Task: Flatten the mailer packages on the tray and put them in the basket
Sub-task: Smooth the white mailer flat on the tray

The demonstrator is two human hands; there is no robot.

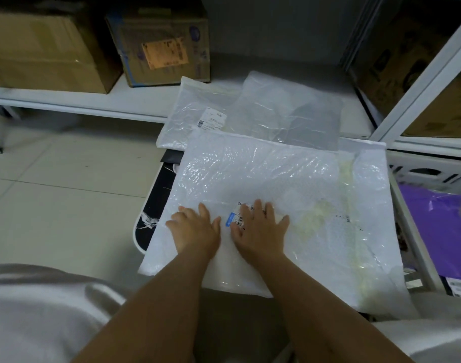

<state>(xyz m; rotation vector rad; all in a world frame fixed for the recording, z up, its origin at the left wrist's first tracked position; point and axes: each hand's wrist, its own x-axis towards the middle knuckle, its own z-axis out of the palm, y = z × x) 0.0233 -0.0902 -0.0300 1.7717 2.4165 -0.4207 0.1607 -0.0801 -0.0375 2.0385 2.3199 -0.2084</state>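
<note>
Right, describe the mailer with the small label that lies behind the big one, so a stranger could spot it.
Start at the white shelf carrying the cardboard boxes. At its front edge lie two smaller white mailers, just beyond the big bubble mailer. The left mailer is the one: it alone of the two shows a small white printed label.

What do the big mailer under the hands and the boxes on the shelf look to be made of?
Big mailer: glossy white plastic, apparently bubble-lined, given its dimpled, crinkly sheen. Boxes: matte brown corrugated cardboard by the look, one carrying a paper label.
</note>
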